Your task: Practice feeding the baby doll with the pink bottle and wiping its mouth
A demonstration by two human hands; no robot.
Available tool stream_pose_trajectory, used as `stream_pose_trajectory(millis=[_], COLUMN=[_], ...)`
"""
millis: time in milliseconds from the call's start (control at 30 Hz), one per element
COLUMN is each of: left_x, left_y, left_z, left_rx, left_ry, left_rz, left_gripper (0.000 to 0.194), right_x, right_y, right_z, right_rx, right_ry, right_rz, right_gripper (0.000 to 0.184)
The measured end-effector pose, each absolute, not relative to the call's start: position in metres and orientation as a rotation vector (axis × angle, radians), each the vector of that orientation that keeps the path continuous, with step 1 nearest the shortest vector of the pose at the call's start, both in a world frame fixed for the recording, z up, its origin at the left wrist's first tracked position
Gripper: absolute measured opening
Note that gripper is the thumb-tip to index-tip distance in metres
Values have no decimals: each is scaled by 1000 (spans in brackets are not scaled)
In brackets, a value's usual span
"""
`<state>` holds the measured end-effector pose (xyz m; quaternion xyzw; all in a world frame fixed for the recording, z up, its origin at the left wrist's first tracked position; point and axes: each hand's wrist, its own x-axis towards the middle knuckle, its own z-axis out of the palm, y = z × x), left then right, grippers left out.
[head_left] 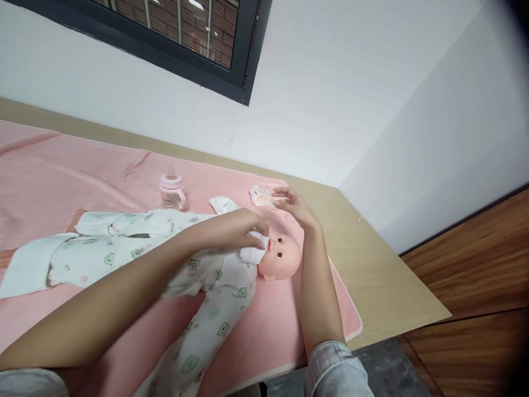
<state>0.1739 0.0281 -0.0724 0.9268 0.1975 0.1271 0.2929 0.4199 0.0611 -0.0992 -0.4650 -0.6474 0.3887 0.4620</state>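
Observation:
A baby doll lies on its back in white patterned clothes, its head toward the right. My left hand reaches across its chest, with thumb and fingers closed on a white cloth just below the doll's mouth. Whether that cloth is separate from the clothing I cannot tell. Beyond the doll's head, my right hand is open, fingers stretched toward a small clear-and-white plastic packet. Its fingertips are at the packet's right edge; contact is unclear.
A pink baby bottle with a handle stands upright behind the doll. The pink mat covers much of the wooden table. A white wall with a dark-framed window rises behind, and wood-grain panels are at the right.

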Motion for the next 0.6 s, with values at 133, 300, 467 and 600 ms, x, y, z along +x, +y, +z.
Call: stream_pose_trajectory(millis=[133, 300, 467, 600], left_x=[179, 182, 185, 186], left_y=[28, 25, 21, 21], left_z=[-83, -84, -81, -81], left_rx=[2419, 2455, 2491, 2486], left_ry=[650, 707, 714, 708], left_rz=[305, 321, 322, 337], left_gripper=[20, 21, 15, 14], right_x=[433, 439, 445, 448], right_y=[90, 99, 103, 106], right_z=[-157, -203, -213, -215], right_rx=[-1193, -1151, -1130, -1142], right_ry=[-1431, -1275, -1231, -1237], right_rz=[1111, 1221, 1217, 1228], right_gripper=[48, 50, 51, 50])
